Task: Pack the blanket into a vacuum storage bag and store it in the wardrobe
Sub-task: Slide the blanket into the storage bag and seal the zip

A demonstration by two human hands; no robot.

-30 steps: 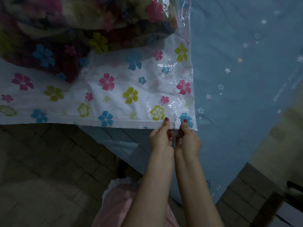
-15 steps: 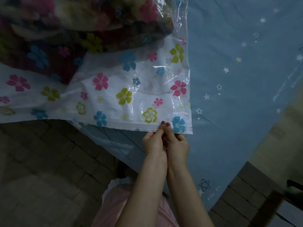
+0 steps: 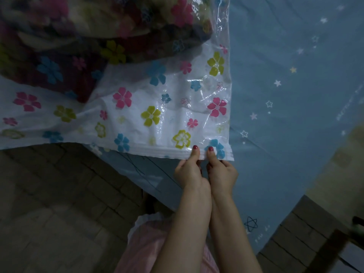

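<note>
Your left hand (image 3: 190,170) and right hand (image 3: 222,171) pinch the zip strip (image 3: 157,151) of the vacuum bag (image 3: 157,107) side by side, so its 2 sides press shut over the blanket (image 3: 59,46).

blue star-print bedsheet (image 3: 285,95) on bed, brick-pattern floor (image 3: 59,194) below, dark blurry object (image 3: 357,223) far right, maybe furniture

Both hands (image 3: 206,172) pinch the bag's (image 3: 157,107) zip strip (image 3: 161,152).
</note>
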